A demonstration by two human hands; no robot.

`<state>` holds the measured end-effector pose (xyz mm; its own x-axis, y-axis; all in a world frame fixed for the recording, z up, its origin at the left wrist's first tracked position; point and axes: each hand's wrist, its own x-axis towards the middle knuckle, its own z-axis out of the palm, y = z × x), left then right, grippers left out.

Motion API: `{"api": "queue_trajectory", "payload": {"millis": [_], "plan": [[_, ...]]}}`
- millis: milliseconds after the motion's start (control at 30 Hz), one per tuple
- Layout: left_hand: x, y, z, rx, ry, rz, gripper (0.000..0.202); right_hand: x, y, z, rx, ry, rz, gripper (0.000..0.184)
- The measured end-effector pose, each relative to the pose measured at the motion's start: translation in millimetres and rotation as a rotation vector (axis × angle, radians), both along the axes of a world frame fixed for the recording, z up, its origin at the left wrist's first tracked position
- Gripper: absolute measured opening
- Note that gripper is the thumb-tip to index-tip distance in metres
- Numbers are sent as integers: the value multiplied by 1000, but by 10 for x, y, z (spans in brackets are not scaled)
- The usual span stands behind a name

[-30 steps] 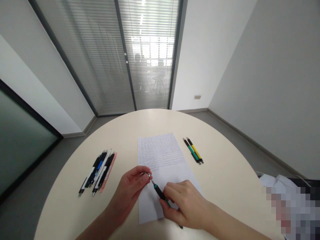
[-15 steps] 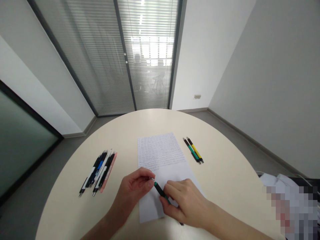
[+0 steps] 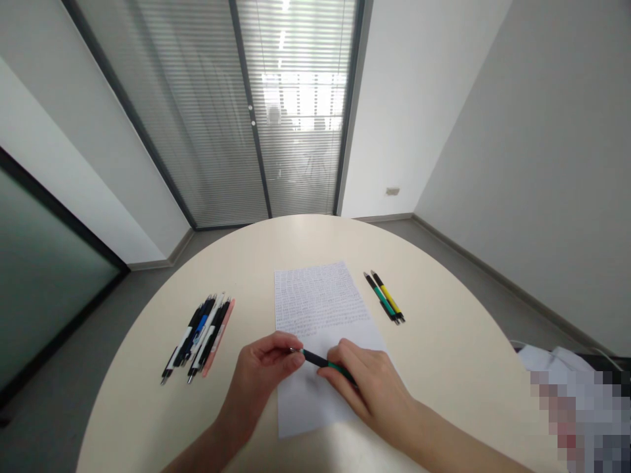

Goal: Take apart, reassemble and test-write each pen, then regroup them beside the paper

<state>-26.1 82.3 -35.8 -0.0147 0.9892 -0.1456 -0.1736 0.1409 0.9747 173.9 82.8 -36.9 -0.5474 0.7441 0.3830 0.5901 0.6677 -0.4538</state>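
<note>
A green and black pen point(image 3: 315, 359) is held nearly level over a sheet of paper point(image 3: 308, 407). My left hand point(image 3: 261, 369) pinches its silver tip end between thumb and fingers. Around the green barrel, the thumb and fingers of my right hand point(image 3: 374, 381) are closed. Whether the tip piece is still screwed tight cannot be made out, as the left fingertips partly cover it. Rows of handwriting fill the upper part of the paper; the lower part is blank.
A bundle of several pens point(image 3: 197, 338) lies on the left of the round table point(image 3: 305, 236). To the right of the paper, a green pen point(image 3: 381, 297) and a yellow pen point(image 3: 388, 295) lie side by side. White fabric point(image 3: 557, 361) is beyond the table's right edge.
The pen has turned from a steep slant to nearly level, its right end swinging up. My right hand has shifted slightly right and its grip has changed; my left hand stays at the tip.
</note>
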Motion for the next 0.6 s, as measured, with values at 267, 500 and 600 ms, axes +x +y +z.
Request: {"api": "queue_trajectory", "payload": {"millis": [267, 500, 600], "plan": [[35, -28, -30, -19, -85, -28, 26, -33, -1, 104, -518, 234, -8, 33], [38, -22, -56, -95, -85, -97, 31, -67, 31, 79, -754, 429, -4, 24], [39, -21, -44, -100, -107, -87, 29, -84, 11, 68, -781, 499, -41, 21]]}}
